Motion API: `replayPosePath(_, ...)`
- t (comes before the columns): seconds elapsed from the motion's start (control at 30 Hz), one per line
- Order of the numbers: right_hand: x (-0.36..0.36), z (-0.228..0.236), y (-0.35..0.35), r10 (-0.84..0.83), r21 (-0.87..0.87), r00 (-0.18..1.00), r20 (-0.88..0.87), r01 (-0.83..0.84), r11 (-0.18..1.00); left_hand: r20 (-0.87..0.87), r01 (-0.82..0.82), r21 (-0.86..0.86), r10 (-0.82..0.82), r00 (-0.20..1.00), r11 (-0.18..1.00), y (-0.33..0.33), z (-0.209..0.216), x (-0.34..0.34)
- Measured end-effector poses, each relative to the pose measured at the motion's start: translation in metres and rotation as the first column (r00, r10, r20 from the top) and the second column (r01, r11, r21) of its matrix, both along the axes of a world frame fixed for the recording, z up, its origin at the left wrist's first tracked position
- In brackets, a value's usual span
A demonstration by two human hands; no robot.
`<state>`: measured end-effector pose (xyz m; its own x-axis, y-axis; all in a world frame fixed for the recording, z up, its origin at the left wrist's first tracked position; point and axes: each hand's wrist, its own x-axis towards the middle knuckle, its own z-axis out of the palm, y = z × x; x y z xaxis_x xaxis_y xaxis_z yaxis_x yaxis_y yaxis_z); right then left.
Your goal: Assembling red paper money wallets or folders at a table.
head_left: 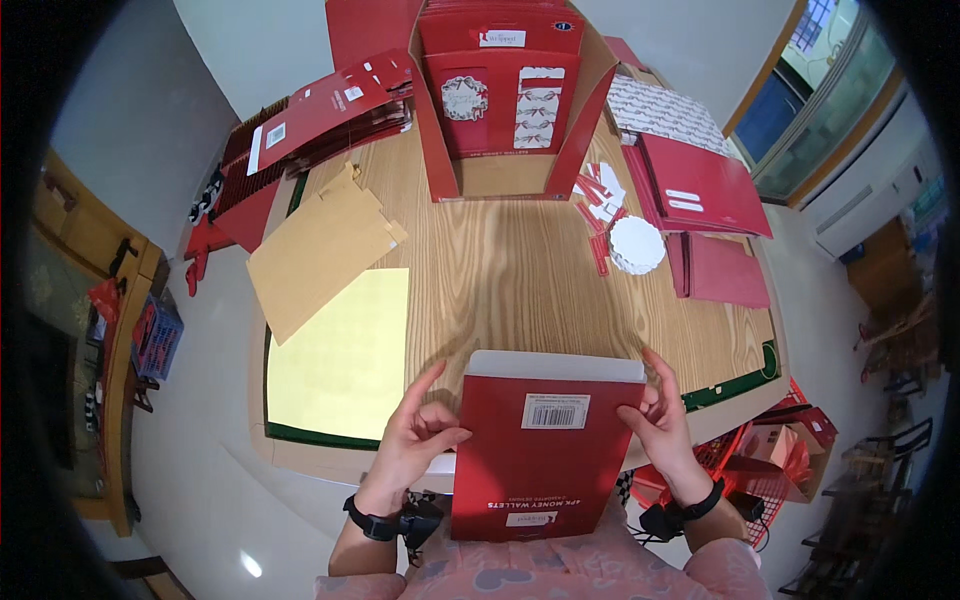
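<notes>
A flat red cardboard box (pixel 540 450) with a white barcode label and a pale flap along its top edge stands upright in front of me, above my lap. My left hand (pixel 422 425) is at its left edge, the thumb tip against the front, index finger pointing up and the other fingers curled. At the right edge my right hand (pixel 662 425) grips it, thumb on the front face and index finger raised. What lies inside the box is hidden. On the table, a yellow sheet (pixel 345 360) is nearest my left hand.
An open red display carton (pixel 440 150) holding red packs stands at the far middle. Brown card (pixel 320 255) overlaps the yellow sheet. Stacked red folders (pixel 330 110) lie far left. White scalloped cards (pixel 636 246), red strips and red packs (pixel 700 185) sit on the right.
</notes>
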<state>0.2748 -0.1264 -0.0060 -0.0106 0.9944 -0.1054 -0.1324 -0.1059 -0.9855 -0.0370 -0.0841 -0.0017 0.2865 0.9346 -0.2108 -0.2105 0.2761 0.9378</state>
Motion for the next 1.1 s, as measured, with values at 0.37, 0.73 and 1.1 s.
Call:
replayPosePath(0.37, -0.003, -0.002, 0.002, -0.001, -0.030, 0.998, 0.061, 0.003, 1.000, -0.025, 0.038, -0.150, -0.042, 0.999, 0.988, -0.004, -0.010, -0.016)
replayPosePath(0.73, -0.001, 0.006, -0.004, -0.038, -0.139, 0.999, 0.021, 0.040, 0.989, -0.011, -0.149, -0.121, 0.149, 0.989, 0.981, 0.001, -0.006, 0.005)
replayPosePath(1.1, 0.003, -0.003, -0.011, -0.031, -0.062, 0.999, 0.013, 0.032, 0.998, 0.034, -0.097, -0.001, 0.097, 0.995, 0.995, 0.003, -0.006, 0.006)
